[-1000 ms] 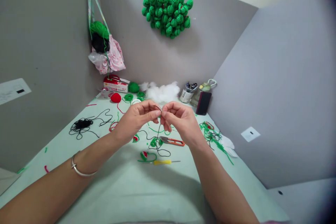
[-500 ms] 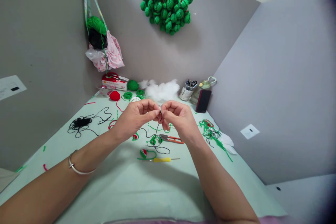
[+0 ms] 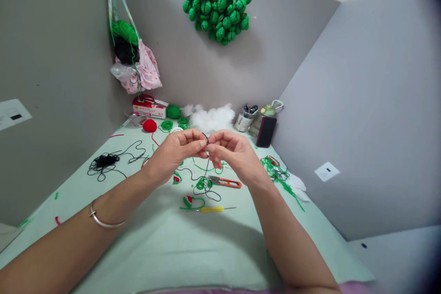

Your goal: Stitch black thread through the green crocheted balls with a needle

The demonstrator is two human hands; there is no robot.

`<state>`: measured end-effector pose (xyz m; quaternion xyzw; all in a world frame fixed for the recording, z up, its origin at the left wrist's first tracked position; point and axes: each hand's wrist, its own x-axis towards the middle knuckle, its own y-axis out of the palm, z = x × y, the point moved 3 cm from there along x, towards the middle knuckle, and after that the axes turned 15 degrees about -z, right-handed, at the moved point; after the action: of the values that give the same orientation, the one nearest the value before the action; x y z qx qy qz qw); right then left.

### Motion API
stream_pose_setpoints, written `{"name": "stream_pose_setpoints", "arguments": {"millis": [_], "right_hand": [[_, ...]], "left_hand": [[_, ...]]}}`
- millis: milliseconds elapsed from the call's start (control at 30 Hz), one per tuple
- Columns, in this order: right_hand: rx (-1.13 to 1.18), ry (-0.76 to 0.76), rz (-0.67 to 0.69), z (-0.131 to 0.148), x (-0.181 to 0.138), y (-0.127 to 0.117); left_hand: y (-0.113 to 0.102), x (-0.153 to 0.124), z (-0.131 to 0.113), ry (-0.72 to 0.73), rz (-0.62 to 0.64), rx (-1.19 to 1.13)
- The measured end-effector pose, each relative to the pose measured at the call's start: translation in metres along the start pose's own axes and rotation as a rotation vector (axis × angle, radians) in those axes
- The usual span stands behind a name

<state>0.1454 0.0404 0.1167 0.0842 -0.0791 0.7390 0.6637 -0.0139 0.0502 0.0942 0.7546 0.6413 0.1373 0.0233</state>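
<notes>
My left hand (image 3: 179,150) and my right hand (image 3: 231,148) meet fingertip to fingertip above the table, both pinching a black yarn (image 3: 207,165). A short end of it pokes up over the fingertips, and the rest trails down to the tabletop. Whether anything else sits in the pinch is hidden. Below the hands lie orange-handled thread snips (image 3: 225,183), a small green yarn coil (image 3: 204,184) and a red-and-green crocheted piece (image 3: 188,201) with a green tail. Nearest me is a crochet hook with a yellow handle (image 3: 212,210). Another small crocheted piece (image 3: 177,178) rests by my left wrist.
A black yarn tangle (image 3: 105,161) lies left; green scraps (image 3: 275,172) lie right. Along the back are a red ball (image 3: 149,125), a green ball (image 3: 173,111), white stuffing (image 3: 213,118), a pen cup (image 3: 244,121) and a phone (image 3: 266,132). Green crocheted pieces (image 3: 220,7) hang above.
My fingertips have shifted slightly, and an end of the black yarn now stands up above them. The things on the table have stayed put.
</notes>
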Motion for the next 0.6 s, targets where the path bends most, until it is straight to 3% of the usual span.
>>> {"name": "stream_pose_setpoints", "arguments": {"millis": [233,600], "right_hand": [[0.068,-0.042,-0.187,-0.002,0.005,-0.010],[0.085,-0.018,-0.224,-0.003,0.006,-0.013]], "left_hand": [[-0.002,0.001,0.002,0.001,0.002,-0.017],[-0.001,-0.001,-0.001,-0.061,0.024,-0.098]]}}
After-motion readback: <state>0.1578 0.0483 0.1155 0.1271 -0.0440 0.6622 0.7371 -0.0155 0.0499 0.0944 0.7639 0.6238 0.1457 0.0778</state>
